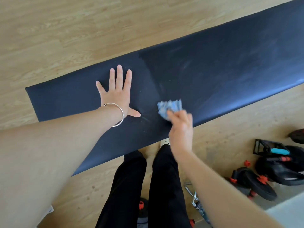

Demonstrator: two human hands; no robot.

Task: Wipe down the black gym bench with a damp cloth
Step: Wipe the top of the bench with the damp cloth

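Note:
The long black gym bench (213, 71) runs from lower left to upper right across a wooden floor. Its pad shows faint streaks and a few crumbs near the middle. My left hand (117, 94) lies flat on the left part of the pad, fingers spread, a thin bracelet on the wrist. My right hand (181, 129), blurred, grips a crumpled blue cloth (170, 106) at the bench's near edge, the cloth touching the pad.
My black-trousered legs (148, 186) stand against the bench's near side. Black weight plates with red collars (256, 185) and a black-and-blue piece of gear (271, 148) lie on the floor at the right. Metal clips (195, 199) lie near my right leg.

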